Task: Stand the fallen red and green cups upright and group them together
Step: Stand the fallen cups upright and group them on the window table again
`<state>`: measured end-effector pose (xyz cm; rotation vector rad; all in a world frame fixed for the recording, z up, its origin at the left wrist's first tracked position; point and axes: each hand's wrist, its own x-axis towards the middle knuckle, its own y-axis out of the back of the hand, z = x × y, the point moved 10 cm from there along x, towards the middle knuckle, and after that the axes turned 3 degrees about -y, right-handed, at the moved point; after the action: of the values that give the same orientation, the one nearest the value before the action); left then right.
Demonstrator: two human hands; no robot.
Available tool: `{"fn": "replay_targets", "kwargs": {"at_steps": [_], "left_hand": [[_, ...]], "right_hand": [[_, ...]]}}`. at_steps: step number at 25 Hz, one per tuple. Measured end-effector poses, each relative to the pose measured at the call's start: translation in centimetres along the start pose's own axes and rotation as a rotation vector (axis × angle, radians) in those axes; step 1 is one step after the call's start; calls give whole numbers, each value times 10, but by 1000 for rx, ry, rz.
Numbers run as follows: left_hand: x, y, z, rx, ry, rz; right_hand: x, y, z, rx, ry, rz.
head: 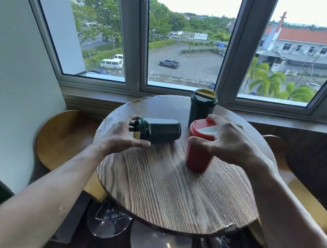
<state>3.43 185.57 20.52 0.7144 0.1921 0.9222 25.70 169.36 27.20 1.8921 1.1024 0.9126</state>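
Lying on its side at frame centre-left, smooth dark green cup, lid end gripped by left hand on round wood-grain table. Standing nearly upright right of centre, glossy red cup, right hand clamping its lid. Standing behind, second green cup.

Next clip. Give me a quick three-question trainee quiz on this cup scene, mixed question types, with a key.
1. True or false: the red cup lies on its side.
2. Which cup does the left hand grip?
A. the standing green cup
B. the fallen green cup
C. the red cup
3. Fill in: the right hand holds the red cup by its ____.

Key
1. False: it stands roughly upright on the table.
2. B: the left hand grips it at its lid end.
3. lid (top): the fingers curl over the rim.
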Motion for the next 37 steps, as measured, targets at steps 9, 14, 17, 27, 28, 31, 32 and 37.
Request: {"fn": "replay_targets", "kwargs": {"at_steps": [9, 14, 17, 27, 28, 31, 32, 37], "left_hand": [[3, 16, 91, 159, -201, 24], [3, 1, 110, 252, -250, 22], [0, 5, 107, 226, -243, 35], [-3, -1, 104, 154, -210, 41], [-1, -4, 106, 147, -212, 32], [1, -13, 111, 156, -219, 14], [1, -15, 112, 155, -219, 0], [0, -17, 106, 164, -191, -53]], "right_hand": [[-2, 1, -2, 10, 11, -15], [-3, 1, 1, 0, 32, -33], [-2, -1, 4, 8, 35, -57], [-2, -3, 6, 47, 33, -45], [-1, -2, 7, 54, 29, -38], [-2, -2, 8, 73, 23, -29], [-3, -2, 9, 81, 21, -22], [-7, 3, 11, 146, 5, 57]]}}
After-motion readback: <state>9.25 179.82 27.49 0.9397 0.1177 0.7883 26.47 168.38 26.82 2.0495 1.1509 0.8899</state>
